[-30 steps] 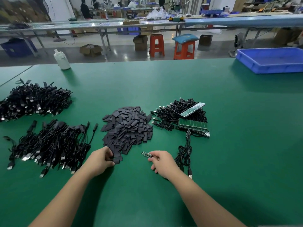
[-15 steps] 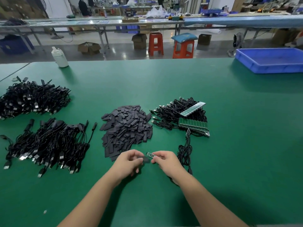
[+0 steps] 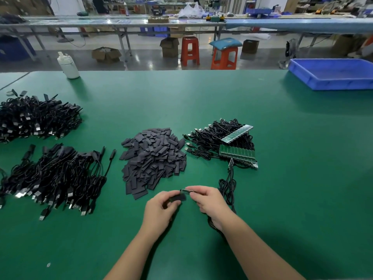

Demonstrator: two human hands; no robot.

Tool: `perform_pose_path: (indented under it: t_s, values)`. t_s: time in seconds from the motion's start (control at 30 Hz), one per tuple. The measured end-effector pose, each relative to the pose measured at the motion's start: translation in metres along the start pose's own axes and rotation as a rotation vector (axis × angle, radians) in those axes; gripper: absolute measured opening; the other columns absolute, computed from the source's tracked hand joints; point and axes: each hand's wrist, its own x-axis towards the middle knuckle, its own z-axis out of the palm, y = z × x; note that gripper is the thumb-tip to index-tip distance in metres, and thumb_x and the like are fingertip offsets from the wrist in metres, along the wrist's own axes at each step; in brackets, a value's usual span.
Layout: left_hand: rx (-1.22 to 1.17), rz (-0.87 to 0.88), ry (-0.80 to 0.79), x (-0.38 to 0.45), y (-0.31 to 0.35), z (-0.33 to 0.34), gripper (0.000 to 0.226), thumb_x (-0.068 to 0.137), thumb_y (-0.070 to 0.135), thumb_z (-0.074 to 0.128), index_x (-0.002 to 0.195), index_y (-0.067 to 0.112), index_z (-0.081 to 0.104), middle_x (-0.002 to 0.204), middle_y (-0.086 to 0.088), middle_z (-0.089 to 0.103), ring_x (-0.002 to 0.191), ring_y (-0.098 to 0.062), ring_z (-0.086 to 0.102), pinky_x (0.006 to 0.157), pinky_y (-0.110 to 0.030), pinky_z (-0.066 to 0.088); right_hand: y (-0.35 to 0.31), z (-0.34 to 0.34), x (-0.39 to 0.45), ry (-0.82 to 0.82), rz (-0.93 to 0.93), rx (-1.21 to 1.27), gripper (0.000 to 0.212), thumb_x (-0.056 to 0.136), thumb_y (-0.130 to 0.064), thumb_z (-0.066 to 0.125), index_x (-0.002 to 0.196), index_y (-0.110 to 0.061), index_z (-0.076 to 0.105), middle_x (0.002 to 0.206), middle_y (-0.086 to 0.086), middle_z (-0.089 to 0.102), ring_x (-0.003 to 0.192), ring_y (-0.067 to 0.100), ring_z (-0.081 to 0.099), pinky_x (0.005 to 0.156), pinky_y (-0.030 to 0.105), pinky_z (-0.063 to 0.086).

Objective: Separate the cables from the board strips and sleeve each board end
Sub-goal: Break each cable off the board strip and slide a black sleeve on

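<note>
Nearest, both hands meet just above the green counter [image 3: 262, 209]. The left hand [image 3: 161, 209] pinches a short black sleeve [image 3: 178, 198] between thumb and fingertips; the right hand [image 3: 207, 201] pinches a small board end [image 3: 186, 190], its black cable [image 3: 227, 190] trailing off to the right. Board and sleeve lie roughly end to end along a left-right axis, the board tip just above the sleeve's right end, so the coming move looks like a short slide of one into the other. Beyond lies the pile of loose sleeves [image 3: 153, 158], with the unseparated board strips [image 3: 237, 153] on their cables to its right, and sleeved cable heaps [image 3: 52, 174] to the left. Farther off stand a white bottle [image 3: 67, 65] and a blue tray [image 3: 333, 74]. No writing is readable.
</note>
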Motion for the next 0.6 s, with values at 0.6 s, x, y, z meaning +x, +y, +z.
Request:
perform_pose_path:
  t_s: [0.6]
  values:
    - [-0.292, -0.097, -0.027, 0.000, 0.006, -0.012, 0.013, 0.094, 0.019, 0.066, 0.087, 0.019, 0.076, 0.057, -0.009, 0.062, 0.045, -0.017, 0.050, 0.049, -0.021, 0.044, -0.017, -0.008, 0.001, -0.012, -0.025, -0.266, 0.019, 0.097, -0.011, 0.060, 0.094, -0.027, 0.071, 0.085, 0.000, 0.064, 0.075, 0.013, 0.059, 0.067, 0.025, 0.050]
